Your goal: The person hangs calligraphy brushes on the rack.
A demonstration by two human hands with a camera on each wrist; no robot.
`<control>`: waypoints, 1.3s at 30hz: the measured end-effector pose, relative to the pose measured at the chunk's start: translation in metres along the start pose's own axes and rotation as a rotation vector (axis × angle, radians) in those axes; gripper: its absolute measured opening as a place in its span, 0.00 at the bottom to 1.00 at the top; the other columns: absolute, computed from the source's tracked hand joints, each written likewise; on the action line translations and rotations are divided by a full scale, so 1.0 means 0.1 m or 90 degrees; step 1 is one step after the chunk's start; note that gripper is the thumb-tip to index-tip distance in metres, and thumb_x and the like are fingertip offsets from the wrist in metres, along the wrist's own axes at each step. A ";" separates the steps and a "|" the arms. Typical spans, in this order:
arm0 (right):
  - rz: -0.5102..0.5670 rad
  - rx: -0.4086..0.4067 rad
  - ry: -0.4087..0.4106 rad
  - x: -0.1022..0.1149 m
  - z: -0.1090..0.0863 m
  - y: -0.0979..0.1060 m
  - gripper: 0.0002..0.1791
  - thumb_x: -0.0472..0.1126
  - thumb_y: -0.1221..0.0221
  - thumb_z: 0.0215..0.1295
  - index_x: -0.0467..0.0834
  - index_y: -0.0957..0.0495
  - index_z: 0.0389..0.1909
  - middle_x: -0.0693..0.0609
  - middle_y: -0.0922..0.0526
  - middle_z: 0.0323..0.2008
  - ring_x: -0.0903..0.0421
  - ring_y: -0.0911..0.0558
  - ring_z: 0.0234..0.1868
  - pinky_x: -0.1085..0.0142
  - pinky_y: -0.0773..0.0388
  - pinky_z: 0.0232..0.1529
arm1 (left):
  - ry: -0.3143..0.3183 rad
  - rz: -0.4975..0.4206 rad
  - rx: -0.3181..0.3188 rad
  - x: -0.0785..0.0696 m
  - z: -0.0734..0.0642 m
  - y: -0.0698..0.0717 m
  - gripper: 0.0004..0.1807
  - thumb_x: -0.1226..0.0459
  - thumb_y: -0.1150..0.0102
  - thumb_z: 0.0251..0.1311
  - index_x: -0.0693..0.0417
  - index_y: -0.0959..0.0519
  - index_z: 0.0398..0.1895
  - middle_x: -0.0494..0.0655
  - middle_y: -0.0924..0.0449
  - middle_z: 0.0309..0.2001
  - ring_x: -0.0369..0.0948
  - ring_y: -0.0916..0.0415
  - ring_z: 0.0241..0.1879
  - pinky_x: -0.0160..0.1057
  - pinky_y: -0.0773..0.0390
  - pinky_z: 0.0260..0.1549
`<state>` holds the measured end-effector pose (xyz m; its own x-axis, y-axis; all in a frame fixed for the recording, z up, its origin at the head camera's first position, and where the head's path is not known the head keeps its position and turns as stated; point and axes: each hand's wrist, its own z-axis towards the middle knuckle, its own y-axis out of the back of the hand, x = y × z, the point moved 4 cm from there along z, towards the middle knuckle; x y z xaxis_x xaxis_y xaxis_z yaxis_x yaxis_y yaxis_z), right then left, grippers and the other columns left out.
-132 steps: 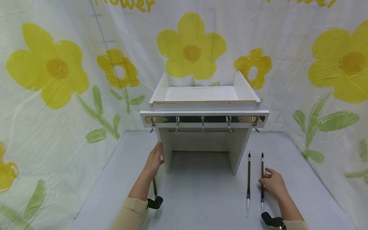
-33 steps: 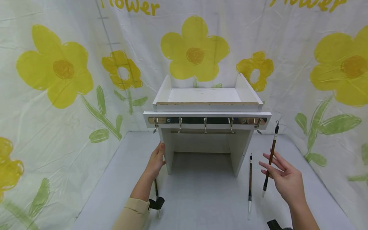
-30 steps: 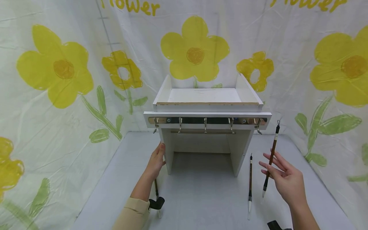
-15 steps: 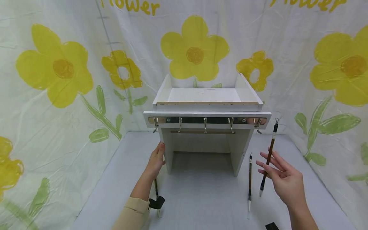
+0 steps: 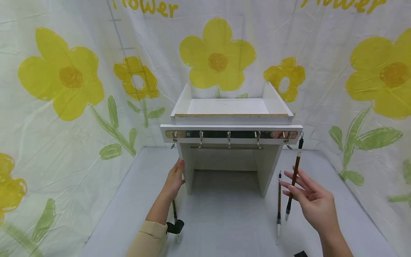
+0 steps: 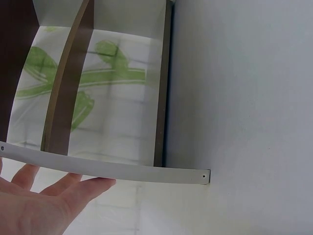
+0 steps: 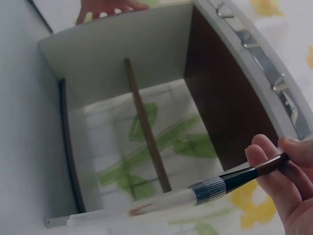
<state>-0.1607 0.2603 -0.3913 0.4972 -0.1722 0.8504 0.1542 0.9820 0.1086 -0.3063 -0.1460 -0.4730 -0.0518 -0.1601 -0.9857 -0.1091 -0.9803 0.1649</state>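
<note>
A white rack with a metal strip of several hooks along its front stands on the table. My left hand rests straight fingers against the outer face of its left side panel. My right hand pinches a brown calligraphy brush between thumb and fingers. The brush tilts with its cord loop up, beside the rightmost hook in the head view. Its bristles point down, with a clear sleeve round them in the right wrist view.
A second brush lies on the table right of the rack. Another brush lies partly hidden beside the left forearm. A white curtain with painted yellow flowers hangs behind and at both sides.
My right hand picked a brush up off the table, raised it upright, and has lately shifted left towards the rack's right end. The left hand has stayed at the side panel.
</note>
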 end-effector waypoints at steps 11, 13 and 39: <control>0.043 0.075 0.026 -0.02 -0.05 -0.15 0.35 0.17 0.44 0.66 0.33 0.39 0.74 0.57 0.16 0.58 0.56 0.11 0.48 0.57 0.14 0.40 | 0.007 0.005 -0.007 0.01 -0.02 0.01 0.44 0.34 0.70 0.74 0.50 0.56 0.83 0.54 0.57 0.82 0.58 0.55 0.79 0.68 0.36 0.66; 0.035 0.080 0.024 -0.02 -0.06 -0.18 0.35 0.18 0.44 0.66 0.33 0.38 0.74 0.57 0.16 0.59 0.56 0.12 0.48 0.57 0.14 0.39 | 0.009 0.005 -0.006 0.01 -0.03 0.01 0.44 0.35 0.70 0.74 0.51 0.56 0.82 0.55 0.57 0.82 0.58 0.55 0.79 0.68 0.35 0.66; 0.033 0.126 0.029 -0.07 -0.10 -0.44 0.32 0.22 0.42 0.68 0.36 0.34 0.73 0.43 0.17 0.58 0.54 0.12 0.49 0.57 0.14 0.41 | 0.000 0.008 -0.002 0.02 0.01 0.01 0.43 0.35 0.71 0.74 0.49 0.56 0.83 0.54 0.59 0.82 0.58 0.56 0.79 0.68 0.35 0.65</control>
<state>-0.1627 0.2171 -0.4073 0.5387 -0.1198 0.8339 -0.0412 0.9849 0.1681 -0.3077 -0.1469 -0.4745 -0.0526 -0.1730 -0.9835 -0.1058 -0.9784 0.1778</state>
